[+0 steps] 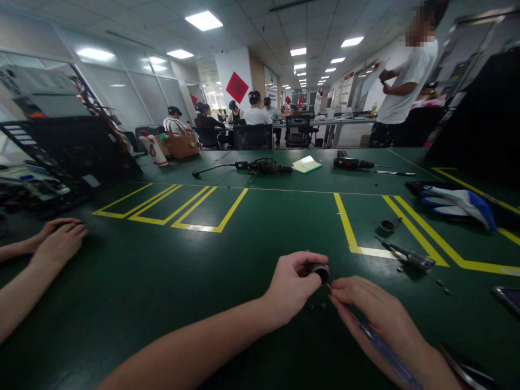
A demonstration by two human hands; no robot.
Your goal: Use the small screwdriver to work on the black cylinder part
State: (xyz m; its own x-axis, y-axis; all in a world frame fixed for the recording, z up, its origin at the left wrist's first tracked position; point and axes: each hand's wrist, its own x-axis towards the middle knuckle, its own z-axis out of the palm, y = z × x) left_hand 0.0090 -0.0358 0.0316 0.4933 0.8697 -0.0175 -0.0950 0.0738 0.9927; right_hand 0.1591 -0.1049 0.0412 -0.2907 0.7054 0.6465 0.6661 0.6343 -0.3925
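Note:
My left hand (294, 284) is closed around a dark metal cylindrical part (323, 273), its round opening turned toward my right hand. In my right hand (374, 311) is a slim screwdriver (384, 349) with a translucent bluish handle. Its thin metal tip meets or nearly meets the rim of the cylindrical part; exact contact is hidden by my fingers. Just below on the green table lie two small nuts (323, 306). To the right rest a metal shaft with a cylindrical end (414, 260), a round metal housing (389, 225) and several small loose pieces (447, 291).
Yellow tape outlines (199, 227) mark the green table (182, 287). Farther back are a cordless drill (353, 162), a notepad (307, 164) and a corded black tool (266, 166). Blue-white gloves (459, 206) lie right. Another person's hands (60, 238) work at left.

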